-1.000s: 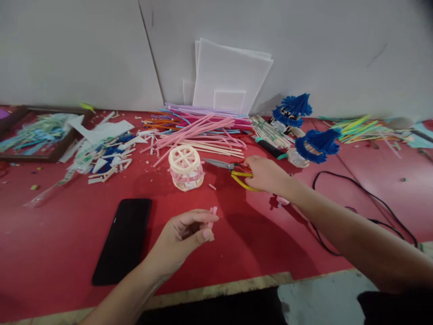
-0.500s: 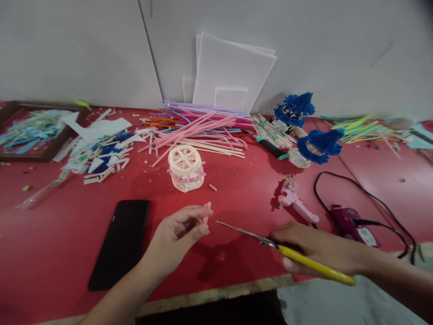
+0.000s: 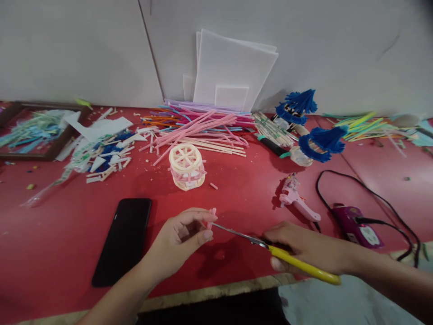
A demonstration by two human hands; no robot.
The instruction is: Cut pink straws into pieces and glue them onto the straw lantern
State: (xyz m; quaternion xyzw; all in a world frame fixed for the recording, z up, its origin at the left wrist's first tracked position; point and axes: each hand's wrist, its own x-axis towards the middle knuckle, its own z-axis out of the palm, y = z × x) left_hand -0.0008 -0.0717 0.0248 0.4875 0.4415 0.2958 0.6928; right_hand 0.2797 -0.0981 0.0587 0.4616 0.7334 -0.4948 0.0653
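Left hand (image 3: 181,237) is pinching a short pink straw piece (image 3: 211,215) upright near the tabletop's (image 3: 61,234) front edge, so it's sticking out clear. Right hand (image 3: 304,247) is gripping yellow-handled scissors (image 3: 270,248), with the blade tips touching the piece.

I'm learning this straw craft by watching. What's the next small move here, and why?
Probably close the scissors: the right hand has their tips at the short pink straw piece pinched upright in the left hand, so a snip seems due.

Bare red table (image 3: 61,234) lies left of the phone (image 3: 123,240); straws (image 3: 199,128) crowd the back.
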